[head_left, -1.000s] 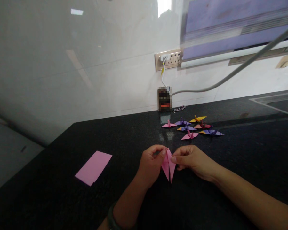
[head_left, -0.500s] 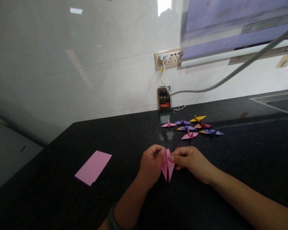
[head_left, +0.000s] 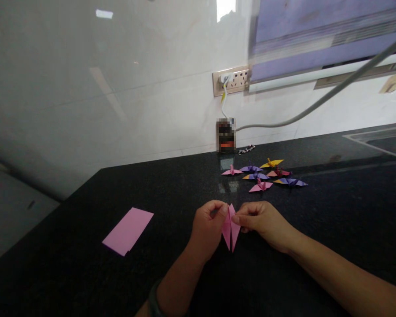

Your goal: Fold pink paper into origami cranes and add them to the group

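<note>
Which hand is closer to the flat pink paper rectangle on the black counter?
Left. The left hand is apart from the flat pink paper rectangle, to its right; the right hand is farther right.

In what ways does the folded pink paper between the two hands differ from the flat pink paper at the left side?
The folded pink paper ends in two sharp points at its lower end; the flat pink paper is roughly rectangular. The folded pink paper looks narrower than the flat pink paper. The left hand and right hand hold the folded pink paper, while the flat pink paper lies untouched on the black countertop. Both are pink.
</note>
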Demonstrator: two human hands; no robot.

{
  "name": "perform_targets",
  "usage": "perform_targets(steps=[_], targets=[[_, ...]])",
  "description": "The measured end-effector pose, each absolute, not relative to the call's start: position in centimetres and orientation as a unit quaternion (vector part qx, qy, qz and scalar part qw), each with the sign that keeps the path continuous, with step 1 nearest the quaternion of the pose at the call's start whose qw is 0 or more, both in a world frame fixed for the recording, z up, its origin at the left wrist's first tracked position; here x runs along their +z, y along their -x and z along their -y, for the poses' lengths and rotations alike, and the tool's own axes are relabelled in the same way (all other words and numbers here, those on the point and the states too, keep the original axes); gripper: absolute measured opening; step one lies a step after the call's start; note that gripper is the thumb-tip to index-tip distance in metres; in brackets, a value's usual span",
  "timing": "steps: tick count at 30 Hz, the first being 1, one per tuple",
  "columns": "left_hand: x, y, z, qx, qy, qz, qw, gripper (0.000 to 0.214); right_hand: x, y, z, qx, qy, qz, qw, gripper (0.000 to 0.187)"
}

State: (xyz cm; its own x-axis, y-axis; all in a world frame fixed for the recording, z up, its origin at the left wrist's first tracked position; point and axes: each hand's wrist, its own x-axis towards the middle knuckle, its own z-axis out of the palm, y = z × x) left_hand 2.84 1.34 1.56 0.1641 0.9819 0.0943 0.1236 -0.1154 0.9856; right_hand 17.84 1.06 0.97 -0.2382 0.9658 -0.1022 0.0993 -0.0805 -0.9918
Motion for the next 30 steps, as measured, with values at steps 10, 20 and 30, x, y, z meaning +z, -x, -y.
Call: perform_targets(steps=[10,20,30], targets=[[1.54,-3.14,-1.17,0.412,-0.457,-0.366,0.698,0.045,0.64,-18.42,-1.58,0.514,0.452,0.561,0.465,0.020],[1.47,-3.58,-1.03,0.438,-0.480,-0.441,0.619,0.021,0.69,-17.89,-1.22,0.486,0.476,0.577,0.451,0.024],[1.15,-3.68,-1.00,0.408,-0.553,-0.493,0.534,0.022,1.03,-17.91,-1.41,0.497,0.462,0.578,0.453,0.020]])
